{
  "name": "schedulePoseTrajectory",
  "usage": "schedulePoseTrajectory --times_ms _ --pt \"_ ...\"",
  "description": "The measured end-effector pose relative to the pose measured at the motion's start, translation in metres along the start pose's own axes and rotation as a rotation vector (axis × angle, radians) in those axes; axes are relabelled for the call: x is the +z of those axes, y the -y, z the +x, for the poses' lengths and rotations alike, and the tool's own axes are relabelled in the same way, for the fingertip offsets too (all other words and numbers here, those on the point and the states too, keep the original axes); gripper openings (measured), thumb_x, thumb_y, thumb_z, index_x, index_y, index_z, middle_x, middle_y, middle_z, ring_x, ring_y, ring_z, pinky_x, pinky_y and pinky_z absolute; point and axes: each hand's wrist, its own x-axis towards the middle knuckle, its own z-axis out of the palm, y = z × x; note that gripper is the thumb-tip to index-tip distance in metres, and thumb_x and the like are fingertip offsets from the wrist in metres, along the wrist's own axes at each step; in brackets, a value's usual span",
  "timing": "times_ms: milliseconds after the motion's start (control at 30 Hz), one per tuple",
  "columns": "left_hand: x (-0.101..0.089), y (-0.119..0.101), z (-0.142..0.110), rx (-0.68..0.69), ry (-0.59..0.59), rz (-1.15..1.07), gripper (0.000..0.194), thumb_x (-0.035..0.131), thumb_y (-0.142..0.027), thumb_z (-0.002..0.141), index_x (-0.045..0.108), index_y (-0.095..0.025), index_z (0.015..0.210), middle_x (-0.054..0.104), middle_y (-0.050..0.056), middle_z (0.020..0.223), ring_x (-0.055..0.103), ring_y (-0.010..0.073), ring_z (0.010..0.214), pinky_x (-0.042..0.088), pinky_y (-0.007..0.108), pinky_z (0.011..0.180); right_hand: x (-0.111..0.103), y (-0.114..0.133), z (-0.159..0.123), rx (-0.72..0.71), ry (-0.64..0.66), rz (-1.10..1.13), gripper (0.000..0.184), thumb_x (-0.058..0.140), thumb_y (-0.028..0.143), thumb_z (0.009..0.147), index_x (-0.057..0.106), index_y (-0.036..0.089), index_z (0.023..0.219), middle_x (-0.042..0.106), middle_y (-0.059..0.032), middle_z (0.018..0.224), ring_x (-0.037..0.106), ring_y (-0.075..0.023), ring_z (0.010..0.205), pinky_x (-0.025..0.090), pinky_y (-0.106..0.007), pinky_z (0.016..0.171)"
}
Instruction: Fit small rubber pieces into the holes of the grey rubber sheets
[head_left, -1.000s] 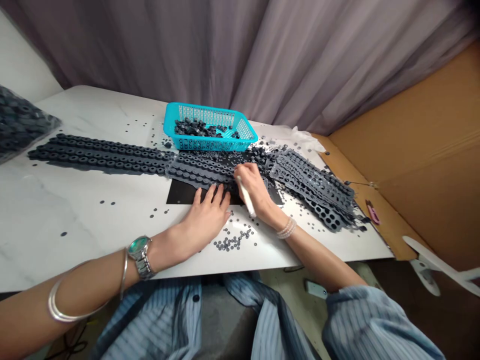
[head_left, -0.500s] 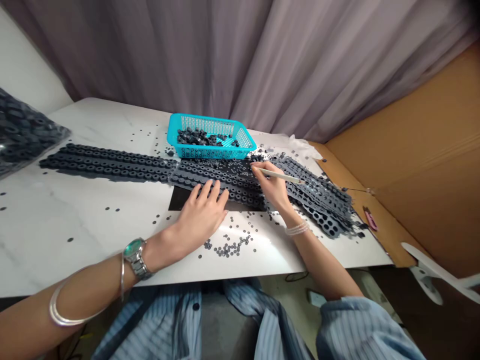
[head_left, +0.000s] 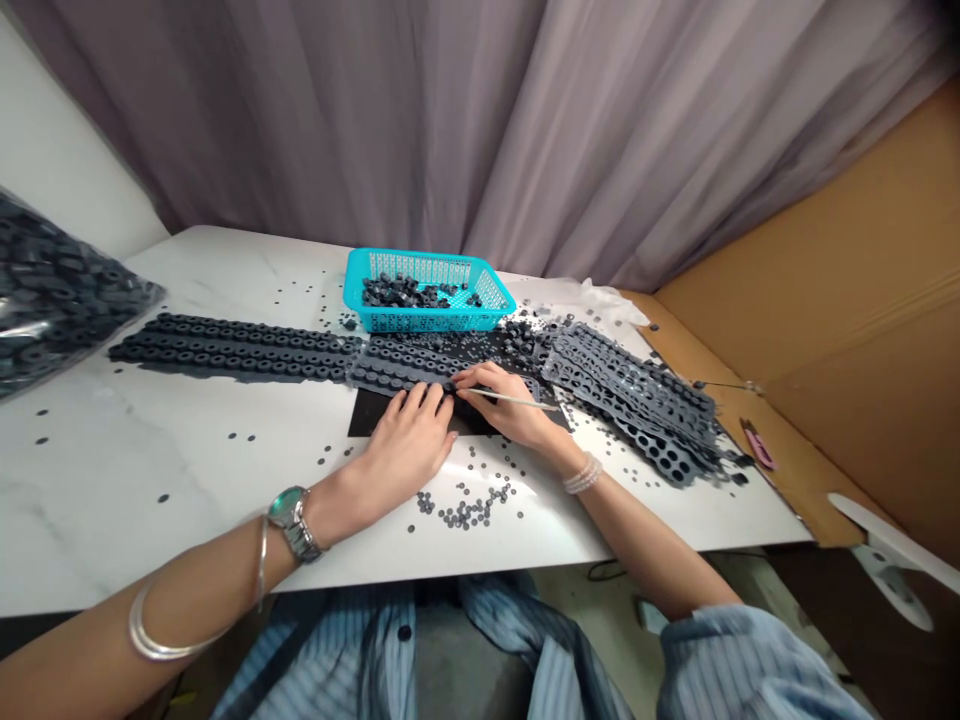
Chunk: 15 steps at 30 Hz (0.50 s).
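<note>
My left hand [head_left: 409, 445] lies with fingers spread, its fingertips on the near edge of a dark grey moulded rubber sheet [head_left: 390, 377] with rows of round rings. In my right hand [head_left: 502, 405] a thin white pen-like stick [head_left: 506, 398] is pinched, its tip down at the sheet just right of my left fingers. Beneath the sheet is a flat black mat [head_left: 367, 417]. A longer strip of ringed sheets [head_left: 232, 350] stretches to the left. My right hand covers part of the sheet, and the exact spot under the tip is hidden.
A turquoise basket [head_left: 431, 322] holding small dark rubber pieces stands behind the sheet. Punched-out sheets [head_left: 637, 390] are piled at the right. Small grey discs [head_left: 469, 512] are scattered in front. A bag of dark rings [head_left: 60, 290] is at left, a pink cutter [head_left: 759, 445] at right.
My right hand lifted away to the right with the stick, then came back to the sheet beside my left hand. My left hand has stayed on the sheet's edge. The camera view shifted slightly.
</note>
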Motion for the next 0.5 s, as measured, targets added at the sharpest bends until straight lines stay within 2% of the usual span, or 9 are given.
schedulePoseTrajectory --times_ms 267,500 --pt "-0.0013 -0.0016 -0.0005 0.006 0.015 -0.009 0.04 0.038 -0.027 0.097 0.056 -0.007 0.126 0.057 0.018 0.126 0.043 0.0325 0.127 0.04 0.045 0.102 -0.0004 -0.0012 0.0 -0.034 0.055 -0.06 0.012 0.054 0.026 0.094 0.065 0.023 0.096 0.069 -0.0079 0.113 0.062 -0.0209 0.106 0.05 -0.041 0.095" --pt "-0.0016 0.0015 0.0011 -0.008 0.026 -0.038 0.038 0.04 -0.029 0.096 0.055 -0.011 0.126 0.058 0.015 0.125 0.044 0.0293 0.125 0.04 0.043 0.101 0.0036 -0.0052 -0.0003 -0.063 0.065 -0.159 0.014 0.053 0.025 0.094 0.065 0.023 0.101 0.068 -0.0086 0.111 0.062 -0.0213 0.105 0.05 -0.04 0.093"
